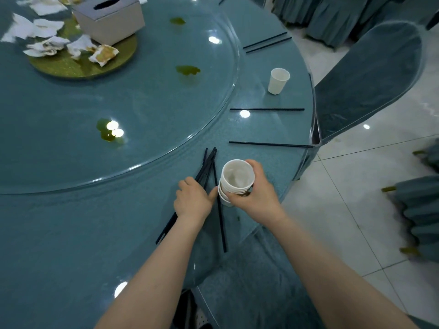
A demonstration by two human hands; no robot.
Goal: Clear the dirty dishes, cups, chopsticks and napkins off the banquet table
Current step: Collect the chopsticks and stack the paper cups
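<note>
Black chopsticks (206, 170) near the table's (71, 233) front edge sit gripped in the left hand (193, 200), best squared into one bundle while the right hand (257, 195) grips the cup stack (234, 180).

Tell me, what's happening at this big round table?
A person is clearing up after a meal. Their right hand grips a stack of white paper cups, while the left hand rests on a bundle of black chopsticks on the table. One single cup and several loose chopsticks remain near the edge. Crumpled napkins lie around a tissue box in the middle.
</note>
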